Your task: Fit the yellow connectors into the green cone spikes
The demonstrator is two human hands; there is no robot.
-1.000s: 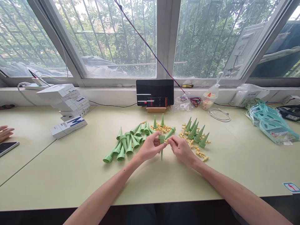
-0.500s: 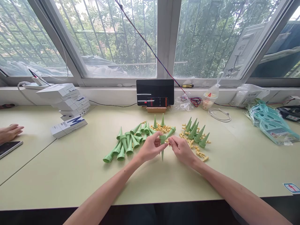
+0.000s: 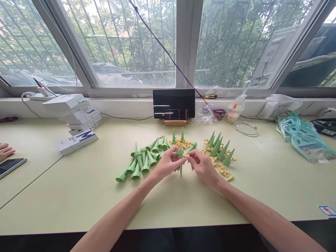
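My left hand (image 3: 168,163) grips a green cone (image 3: 180,170), which hangs point down with its wide cap at the top. Beside it, my right hand (image 3: 203,167) pinches a small yellow piece (image 3: 186,156) against the cone's upper side. Green cones (image 3: 138,159) lie in a heap to the left of my hands, several with their open ends toward me. Behind my hands is a pile of yellow pieces (image 3: 183,143) with two upright cones. On the right, several cones (image 3: 222,153) stand upright among more yellow pieces (image 3: 224,172).
White boxes (image 3: 78,112) are stacked at the back left. A tablet (image 3: 173,99) stands at the back centre, a bagged cup (image 3: 234,110) to its right. Teal packages (image 3: 301,136) lie far right. Another person's hand (image 3: 5,151) is at the left edge near a phone (image 3: 12,166).
My left hand and the green cone have shifted slightly left. More of the yellow piece now shows between my hands. The other person's hand has moved left, partly out of view.
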